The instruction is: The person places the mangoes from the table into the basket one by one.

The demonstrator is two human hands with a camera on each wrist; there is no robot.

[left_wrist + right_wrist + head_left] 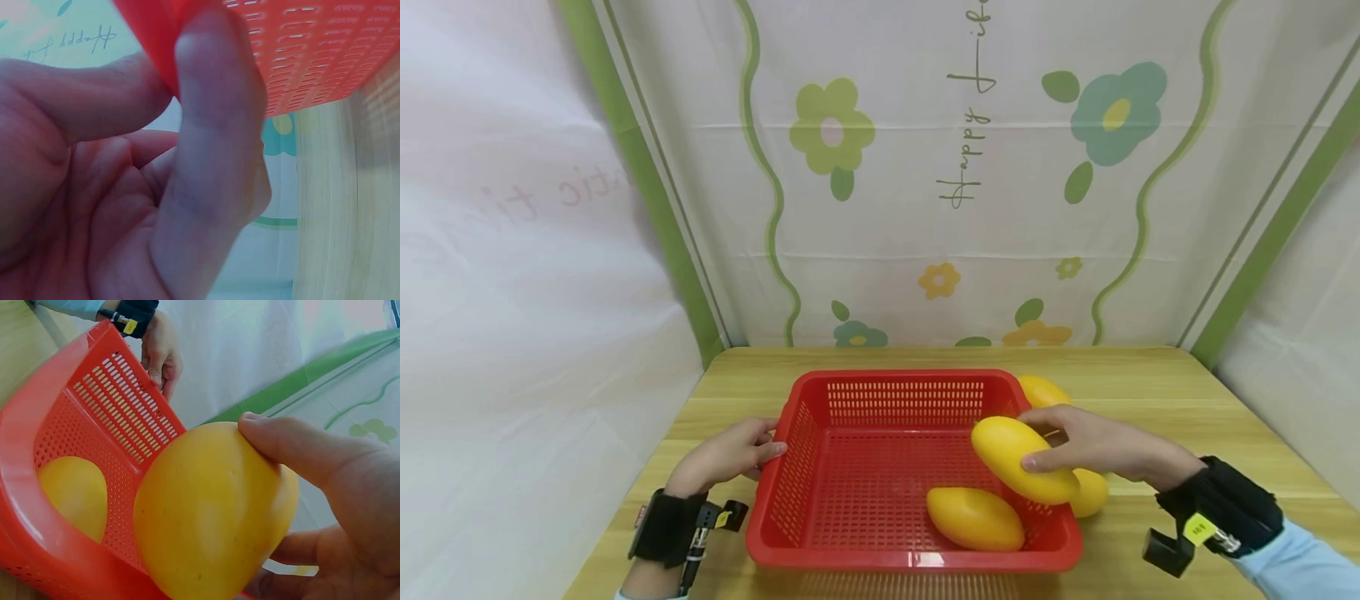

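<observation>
Yellow mango (1018,457) sits in the curled right hand (1084,443) above the red basket (850,560), whose rim (765,500) the left hand (730,457) grips.

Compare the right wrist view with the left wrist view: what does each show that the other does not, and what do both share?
Of the two, only the right wrist view shows the held yellow fruit, the person's right grip around it, the second yellow fruit in the red basket, and the black wristband.

Only the left wrist view shows the cursive lettering.

Both share the red basket, the left grip at its edge, and the pale curtain.
</observation>
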